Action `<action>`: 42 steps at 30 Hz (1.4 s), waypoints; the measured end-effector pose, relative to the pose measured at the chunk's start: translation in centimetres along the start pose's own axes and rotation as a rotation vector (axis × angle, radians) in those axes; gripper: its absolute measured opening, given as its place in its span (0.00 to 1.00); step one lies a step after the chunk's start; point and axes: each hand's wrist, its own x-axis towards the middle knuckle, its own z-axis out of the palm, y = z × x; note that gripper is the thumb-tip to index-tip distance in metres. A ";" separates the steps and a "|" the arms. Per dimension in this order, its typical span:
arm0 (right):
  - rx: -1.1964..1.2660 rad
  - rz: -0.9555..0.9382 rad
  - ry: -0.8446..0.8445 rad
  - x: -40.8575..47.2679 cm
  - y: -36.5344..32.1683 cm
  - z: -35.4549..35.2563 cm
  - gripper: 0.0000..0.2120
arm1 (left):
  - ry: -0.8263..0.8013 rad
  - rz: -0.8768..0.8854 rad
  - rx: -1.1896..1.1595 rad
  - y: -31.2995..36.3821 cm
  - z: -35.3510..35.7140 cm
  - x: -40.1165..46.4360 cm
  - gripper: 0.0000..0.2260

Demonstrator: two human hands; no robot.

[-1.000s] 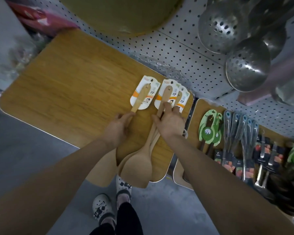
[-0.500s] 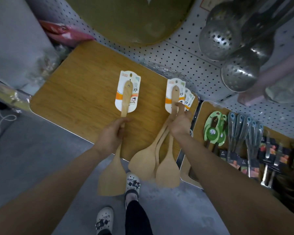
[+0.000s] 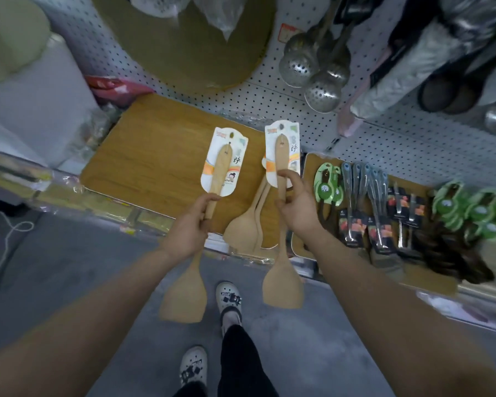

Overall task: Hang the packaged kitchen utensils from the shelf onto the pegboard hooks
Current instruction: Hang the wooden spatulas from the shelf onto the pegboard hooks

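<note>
A person's left hand [image 3: 188, 227] grips the handle of a pale wooden spatula on a white printed card [image 3: 212, 193], while the right hand [image 3: 297, 209] pinches the handle of a second carded wooden spatula [image 3: 281, 173]. Both are held above the wood-grain shelf [image 3: 161, 156], where more wooden spatulas [image 3: 245, 227] lie below the white pegboard [image 3: 269, 96].

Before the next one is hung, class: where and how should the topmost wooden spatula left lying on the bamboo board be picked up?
Pinch the slim handle of the topmost lying wooden spatula, coming from above on its right. Its broad blade overhangs the bamboo board edge toward the person, and the handle runs up under the carded spatula in the right hand.
</note>
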 end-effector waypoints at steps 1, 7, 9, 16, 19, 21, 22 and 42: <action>0.012 0.005 0.018 -1.5 -0.4 -1.0 0.31 | -0.010 0.008 -0.007 0.7 -0.1 -1.1 0.27; 0.142 0.060 0.123 -10.1 -1.7 -8.2 0.28 | -0.086 0.115 0.009 6.0 0.1 -6.3 0.24; 0.148 0.070 0.195 -12.9 -1.6 -10.9 0.29 | -0.131 0.152 0.008 8.1 0.8 -7.4 0.24; 0.132 0.095 0.372 -21.3 0.3 -19.2 0.24 | -0.285 0.284 0.011 15.6 5.4 -9.5 0.25; 0.121 0.130 0.444 -24.4 1.6 -22.5 0.23 | -0.371 0.359 0.015 18.7 8.5 -10.1 0.24; 0.124 0.147 0.510 -26.4 2.8 -24.7 0.21 | -0.419 0.401 0.027 20.8 11.0 -10.5 0.26; 0.120 0.158 0.539 -27.4 3.5 -25.8 0.22 | -0.438 0.417 0.036 21.8 12.4 -10.8 0.26; 0.035 0.317 0.815 -47.7 28.0 -54.3 0.18 | -0.641 0.710 0.095 43.0 53.3 -19.3 0.25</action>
